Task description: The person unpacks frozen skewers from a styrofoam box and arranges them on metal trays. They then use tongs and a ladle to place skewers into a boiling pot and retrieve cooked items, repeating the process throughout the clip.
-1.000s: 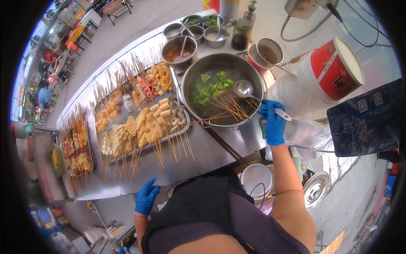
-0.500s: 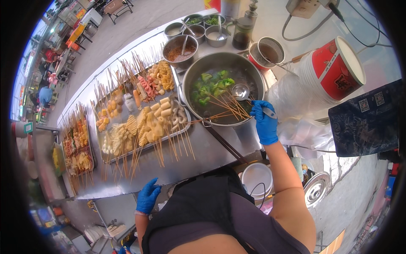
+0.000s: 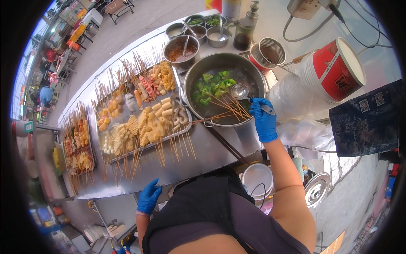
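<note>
Blue-gloved, your right hand point(image 3: 264, 120) is wrapped round the big spoon point(image 3: 240, 91); your left hand point(image 3: 149, 197) hangs empty, loosely spread. Move gently around the sticks point(image 3: 228, 106).

The gloved right hand point(image 3: 264, 121) grips a ladle point(image 3: 240, 91) near the rim of a big metal pot point(image 3: 190, 79), the ladle's bowl beside broccoli point(image 3: 215, 87) and wooden sticks point(image 3: 229, 107). The gloved left hand point(image 3: 149, 197), fingers loosely curled, hangs near the front edge of the bench point(image 3: 198, 163). Left of the pot, a metal tray point(image 3: 121, 120) carries skewered food point(image 3: 156, 122); right of it are stacked tubs point(image 3: 330, 74)
</note>
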A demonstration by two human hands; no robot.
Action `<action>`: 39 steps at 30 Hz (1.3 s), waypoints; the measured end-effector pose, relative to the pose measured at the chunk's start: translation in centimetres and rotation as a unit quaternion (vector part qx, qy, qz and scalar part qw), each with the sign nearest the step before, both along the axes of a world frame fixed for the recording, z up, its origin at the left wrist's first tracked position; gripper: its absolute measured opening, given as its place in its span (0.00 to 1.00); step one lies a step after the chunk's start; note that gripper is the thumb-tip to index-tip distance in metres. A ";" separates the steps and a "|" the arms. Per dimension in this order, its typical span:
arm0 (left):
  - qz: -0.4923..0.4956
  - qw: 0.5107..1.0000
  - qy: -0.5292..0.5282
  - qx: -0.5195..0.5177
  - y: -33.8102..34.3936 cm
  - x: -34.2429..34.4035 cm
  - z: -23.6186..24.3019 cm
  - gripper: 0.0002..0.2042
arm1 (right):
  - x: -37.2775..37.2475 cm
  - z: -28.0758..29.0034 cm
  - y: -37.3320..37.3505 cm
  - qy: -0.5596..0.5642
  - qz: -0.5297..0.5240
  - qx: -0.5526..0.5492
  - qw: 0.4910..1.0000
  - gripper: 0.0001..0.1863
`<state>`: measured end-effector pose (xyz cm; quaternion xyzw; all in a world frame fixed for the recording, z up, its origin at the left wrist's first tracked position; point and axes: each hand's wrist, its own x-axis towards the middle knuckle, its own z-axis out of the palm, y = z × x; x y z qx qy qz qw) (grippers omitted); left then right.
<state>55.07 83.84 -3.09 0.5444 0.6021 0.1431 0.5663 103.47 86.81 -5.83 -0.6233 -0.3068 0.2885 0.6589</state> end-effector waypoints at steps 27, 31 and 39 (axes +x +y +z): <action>-0.005 1.000 -0.004 -0.014 -0.1 0.1 -0.4 0.20 | 0.6 2.2 -0.7 0.059 -0.029 0.014 0.998 0.11; -0.005 1.000 -0.004 -0.010 -0.1 0.1 -0.8 0.20 | 0.6 3.4 -1.0 0.039 -0.057 0.019 0.997 0.10; -0.027 0.999 0.016 0.019 -0.6 -0.5 -1.9 0.19 | 0.1 6.0 -1.0 0.003 -0.044 0.024 0.999 0.10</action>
